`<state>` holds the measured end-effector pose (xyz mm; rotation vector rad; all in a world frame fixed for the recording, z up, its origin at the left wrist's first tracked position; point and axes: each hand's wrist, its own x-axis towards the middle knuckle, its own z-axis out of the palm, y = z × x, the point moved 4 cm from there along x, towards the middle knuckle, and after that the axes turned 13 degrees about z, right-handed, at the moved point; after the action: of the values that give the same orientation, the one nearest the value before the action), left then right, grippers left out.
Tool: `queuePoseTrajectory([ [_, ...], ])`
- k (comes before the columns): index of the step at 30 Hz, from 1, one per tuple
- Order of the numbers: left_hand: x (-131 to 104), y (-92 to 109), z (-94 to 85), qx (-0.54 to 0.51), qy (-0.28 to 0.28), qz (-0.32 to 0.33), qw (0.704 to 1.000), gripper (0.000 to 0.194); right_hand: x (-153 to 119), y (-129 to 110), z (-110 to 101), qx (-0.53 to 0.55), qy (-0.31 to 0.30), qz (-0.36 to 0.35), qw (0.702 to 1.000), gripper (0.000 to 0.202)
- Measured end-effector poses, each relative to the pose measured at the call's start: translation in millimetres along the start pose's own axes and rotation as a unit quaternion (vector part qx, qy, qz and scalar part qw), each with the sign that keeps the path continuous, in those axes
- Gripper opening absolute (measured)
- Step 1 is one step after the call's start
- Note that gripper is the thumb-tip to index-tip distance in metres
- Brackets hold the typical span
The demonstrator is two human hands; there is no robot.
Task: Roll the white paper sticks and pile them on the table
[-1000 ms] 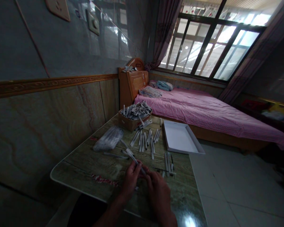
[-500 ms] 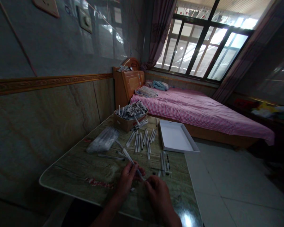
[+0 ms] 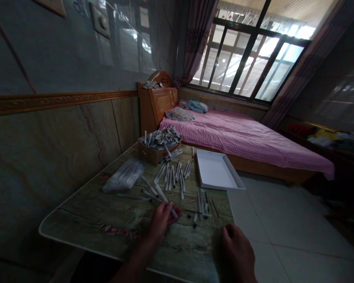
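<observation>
My left hand is closed around a whitish pen barrel, which slants up and to the left over the table. At the table's right edge my right hand is closed, its fingers pinching a thin dark pen refill that points away from me. Between the hands and the tray lie pen parts: barrels, thin refills and small dark caps. Several pens are laid out in small groups farther back. Other loose pens rest beyond my left hand.
A cardboard box heaped with pens stands at the table's back left. Before it lies a clear plastic bag of pens. A shallow white tray overhangs the table's right edge. Behind is a bed; the tiled wall is at left.
My right hand has moved away from my left, to the right, and a thin refill now shows in its fingers. My left hand still holds the barrel. The view has shifted slightly.
</observation>
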<state>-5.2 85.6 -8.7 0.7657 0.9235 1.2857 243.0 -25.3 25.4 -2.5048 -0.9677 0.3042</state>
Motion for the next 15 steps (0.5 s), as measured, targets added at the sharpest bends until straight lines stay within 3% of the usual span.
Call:
queuePoseTrajectory([
  [6,21.6,-17.6,22.9,0.046,-0.011,-0.007,0.999,0.041,4.4,-7.4,9.9,-0.008,-0.047,-0.014,0.999,0.034],
  [15,43.6,-26.7,67.3,0.037,-0.04,0.039,0.998,0.042,25.5,-30.5,24.2,0.031,-0.038,-0.098,0.994,0.029],
])
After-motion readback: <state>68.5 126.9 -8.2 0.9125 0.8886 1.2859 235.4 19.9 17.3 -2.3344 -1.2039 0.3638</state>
